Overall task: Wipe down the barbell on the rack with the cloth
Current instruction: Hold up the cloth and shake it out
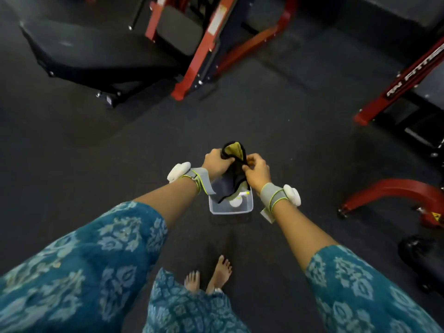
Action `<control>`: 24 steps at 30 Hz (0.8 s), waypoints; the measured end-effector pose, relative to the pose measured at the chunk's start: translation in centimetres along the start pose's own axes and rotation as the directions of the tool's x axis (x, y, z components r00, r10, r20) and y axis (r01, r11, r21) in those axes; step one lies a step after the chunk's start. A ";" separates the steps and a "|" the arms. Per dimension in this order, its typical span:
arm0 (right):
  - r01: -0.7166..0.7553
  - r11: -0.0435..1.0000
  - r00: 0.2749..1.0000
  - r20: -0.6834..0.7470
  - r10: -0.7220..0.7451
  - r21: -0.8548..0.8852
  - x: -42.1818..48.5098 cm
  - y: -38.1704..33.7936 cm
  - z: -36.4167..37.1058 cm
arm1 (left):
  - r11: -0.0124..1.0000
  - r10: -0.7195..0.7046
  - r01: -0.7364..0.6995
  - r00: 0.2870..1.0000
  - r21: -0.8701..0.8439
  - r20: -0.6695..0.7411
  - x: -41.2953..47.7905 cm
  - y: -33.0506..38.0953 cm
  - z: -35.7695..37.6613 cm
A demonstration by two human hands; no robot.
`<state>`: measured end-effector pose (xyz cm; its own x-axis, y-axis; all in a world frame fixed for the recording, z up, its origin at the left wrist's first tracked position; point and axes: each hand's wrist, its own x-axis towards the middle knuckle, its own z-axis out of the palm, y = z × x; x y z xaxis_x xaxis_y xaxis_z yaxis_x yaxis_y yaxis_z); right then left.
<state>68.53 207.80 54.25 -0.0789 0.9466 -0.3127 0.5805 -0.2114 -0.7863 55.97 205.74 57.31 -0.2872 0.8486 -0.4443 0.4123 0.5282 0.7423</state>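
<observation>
Your sleeves (79,265) come first into view, blue-green with a pale flower print, one on each forearm, and below them the same cloth of your garment falls toward your two bare feet (211,275) on the dark rubber floor (288,145). Each wrist wears a grey band (200,180) edged in bright yellow-green, with a white rounded unit strapped on the outer side. Both hands meet out in front of you, well above the floor. Your left hand (215,163) is closed in a fist around one bunched edge of the cloth (234,164), and your right hand (255,170) pinches the other side of it between thumb and fingertips — so the cloth is held between the two hands. It is dark on one face and yellow on the other, with a fold standing up above your knuckles and the rest hanging down. Directly beneath it a small clear plastic tub (230,209) sits on the floor, and a white bottle (236,199) with a yellow-green mark stands inside; the hanging cloth covers part of it. Red-framed gym machines (204,44) with black pads stand ahead and to your right — no barbell can be picked out among them from this angle.
</observation>
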 end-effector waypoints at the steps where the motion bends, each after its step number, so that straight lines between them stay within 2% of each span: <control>1: -0.022 1.000 1.000 0.008 0.022 -0.008 1.1 0.3 0.3 | 1.000 -0.005 0.005 1.000 0.007 0.012 1.1 -0.1 0.2; 10: -0.072 0.997 0.995 0.063 0.072 -0.011 7.4 4.0 3.1 | 0.999 -0.020 0.015 0.995 0.050 0.101 8.5 -2.9 2.6; 19: -0.164 0.985 0.972 0.161 0.171 -0.055 11.3 7.1 5.6 | 0.993 -0.118 0.112 0.981 0.046 0.151 13.6 -5.9 4.7; 21: -0.204 0.979 0.959 0.202 0.200 -0.006 11.9 7.6 5.9 | 0.983 -0.184 0.182 0.960 0.028 0.210 15.0 -7.0 5.4; 24: -0.326 0.915 0.934 0.234 0.271 0.238 12.4 7.6 6.3 | 0.930 -0.275 0.327 0.923 -0.169 0.270 16.1 -8.1 6.5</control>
<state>66.82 216.43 40.99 -0.1057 0.7694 -0.6300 0.3643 -0.5595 -0.7445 53.65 215.31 40.88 -0.1447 0.6455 -0.7499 0.1428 0.7636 0.6297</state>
